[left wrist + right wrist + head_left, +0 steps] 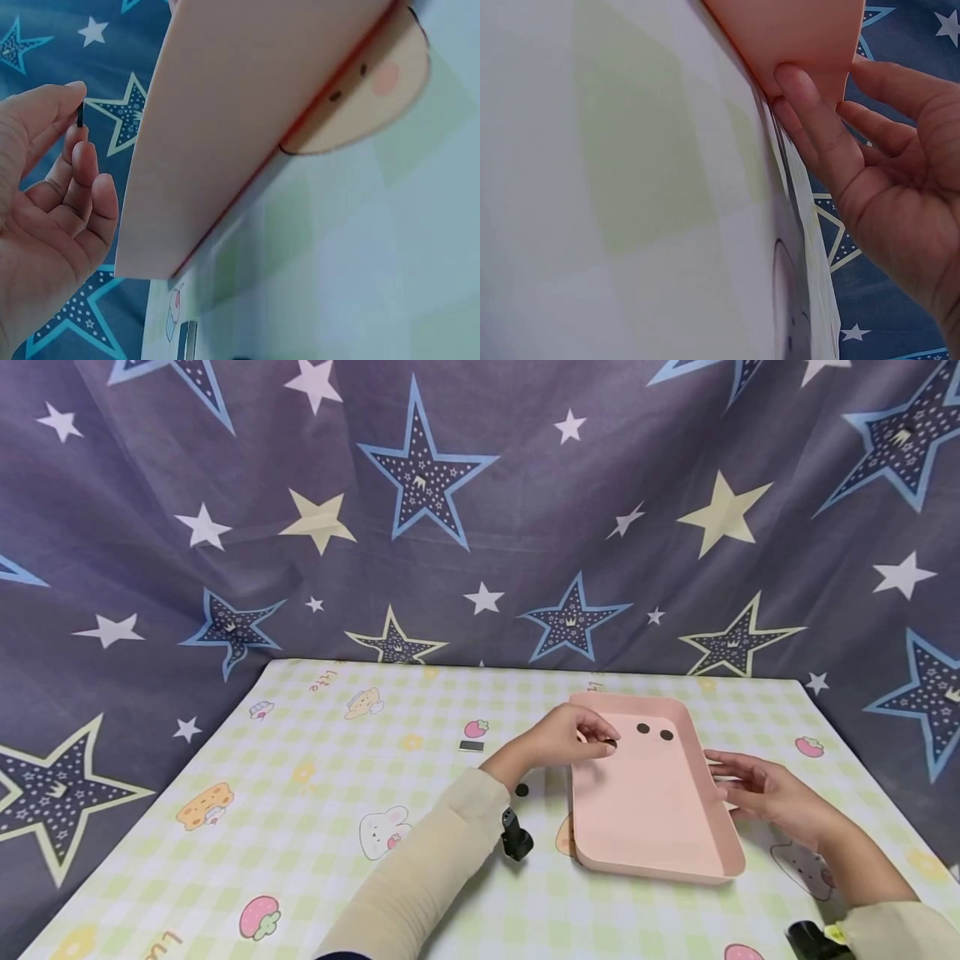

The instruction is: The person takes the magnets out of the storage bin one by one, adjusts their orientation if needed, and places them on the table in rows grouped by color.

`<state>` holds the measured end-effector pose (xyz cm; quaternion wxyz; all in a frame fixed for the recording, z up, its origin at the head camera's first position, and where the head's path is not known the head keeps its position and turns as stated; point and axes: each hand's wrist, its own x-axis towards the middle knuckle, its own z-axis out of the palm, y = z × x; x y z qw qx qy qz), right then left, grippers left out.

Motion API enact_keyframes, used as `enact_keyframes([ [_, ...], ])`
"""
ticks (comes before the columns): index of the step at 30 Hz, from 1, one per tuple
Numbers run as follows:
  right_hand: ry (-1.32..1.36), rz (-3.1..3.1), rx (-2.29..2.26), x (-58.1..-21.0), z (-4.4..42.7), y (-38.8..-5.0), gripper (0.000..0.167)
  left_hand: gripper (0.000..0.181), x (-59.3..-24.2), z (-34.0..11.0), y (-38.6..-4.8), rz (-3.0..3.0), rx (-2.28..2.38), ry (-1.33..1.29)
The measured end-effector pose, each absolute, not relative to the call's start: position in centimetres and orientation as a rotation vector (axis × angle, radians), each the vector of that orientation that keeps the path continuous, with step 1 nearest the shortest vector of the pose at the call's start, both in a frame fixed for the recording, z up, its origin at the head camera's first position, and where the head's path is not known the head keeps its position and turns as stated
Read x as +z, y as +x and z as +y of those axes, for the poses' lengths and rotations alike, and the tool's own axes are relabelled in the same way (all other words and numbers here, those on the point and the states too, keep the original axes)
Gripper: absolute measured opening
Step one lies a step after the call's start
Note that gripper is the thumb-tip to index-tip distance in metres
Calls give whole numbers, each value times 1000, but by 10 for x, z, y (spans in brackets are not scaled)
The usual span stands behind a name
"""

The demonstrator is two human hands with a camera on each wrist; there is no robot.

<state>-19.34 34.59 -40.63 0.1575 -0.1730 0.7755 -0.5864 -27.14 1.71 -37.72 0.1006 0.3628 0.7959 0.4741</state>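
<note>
My left hand (564, 737) pinches a small black disc (611, 742) between thumb and forefinger, above the left side of a pink tray (652, 810). In the left wrist view that disc (80, 114) appears edge-on at the fingertips of the left hand (56, 180), beside the tray wall (217, 135). Inside the tray lie two black discs (643, 728) near its far end. My right hand (780, 793) touches the tray's right wall from outside; in the right wrist view the fingers of the right hand (885, 165) rest against the pink wall (795, 37), relaxed.
Another black disc (522, 790) lies on the checked tablecloth (315, 827), left of the tray. A small flat rectangular piece (472, 746) lies farther back. A starred curtain (480, 568) hangs behind the table. Black wrist devices (516, 837) show at both sleeves.
</note>
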Motion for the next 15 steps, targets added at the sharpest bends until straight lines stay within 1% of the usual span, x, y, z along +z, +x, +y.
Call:
enact_keyframes([
  [15, -494, 2222, -1671, -405, 346, -194, 59, 19, -381, -15, -262, 2363, 1445, 1033],
])
